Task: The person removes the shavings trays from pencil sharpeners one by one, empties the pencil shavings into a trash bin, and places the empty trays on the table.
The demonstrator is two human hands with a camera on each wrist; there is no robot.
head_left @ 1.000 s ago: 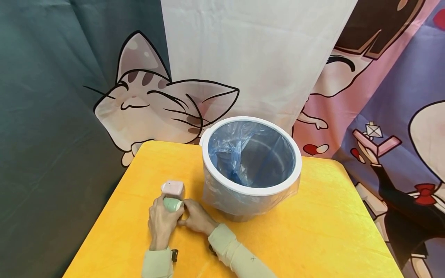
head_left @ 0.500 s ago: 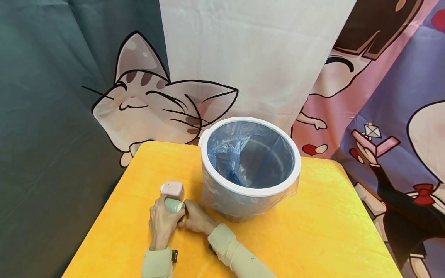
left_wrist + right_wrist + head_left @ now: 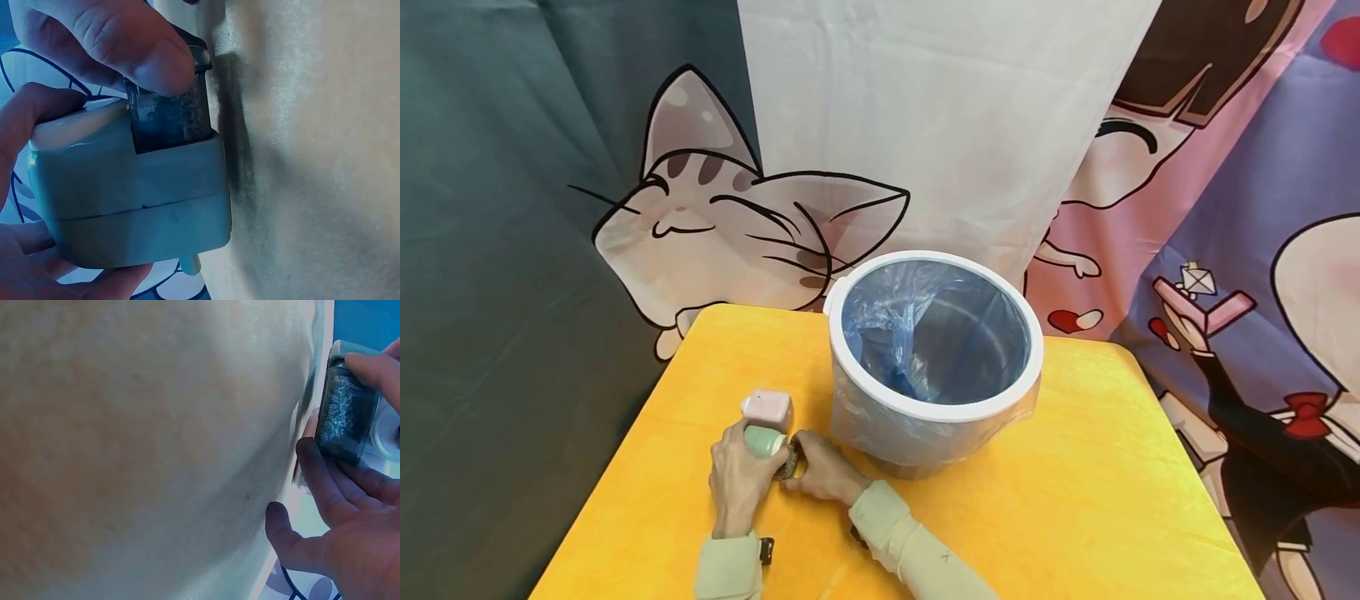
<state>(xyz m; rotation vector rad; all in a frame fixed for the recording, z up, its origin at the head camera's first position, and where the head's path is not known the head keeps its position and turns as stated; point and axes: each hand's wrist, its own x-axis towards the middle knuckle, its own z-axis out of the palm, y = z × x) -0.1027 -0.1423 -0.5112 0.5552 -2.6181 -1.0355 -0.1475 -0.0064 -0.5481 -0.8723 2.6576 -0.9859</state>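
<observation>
My left hand (image 3: 741, 479) grips a small pale green pencil sharpener (image 3: 137, 187) with a white end, held at the table surface. Out of the sharpener's side sticks a dark see-through shavings drawer (image 3: 172, 115); curled bits show inside it in the right wrist view. My left thumb presses on the drawer. My right hand (image 3: 829, 471) is just to the right, its fingers (image 3: 315, 465) at the drawer's outer end and its thumb apart from it. Whether the right fingers bear on the drawer I cannot tell. Behind the left hand sits a pink block-shaped object (image 3: 769, 408).
A white-rimmed bin (image 3: 925, 408) lined with a thin bluish plastic bag stands on the table, right of and behind my hands. Yellow cloth (image 3: 1097, 483) covers the table. Cartoon-printed curtains (image 3: 940, 125) hang behind it.
My left hand has shifted slightly left with the green sharpener, away from the right hand. More of the shavings drawer shows between the hands. The right hand has hardly moved.
</observation>
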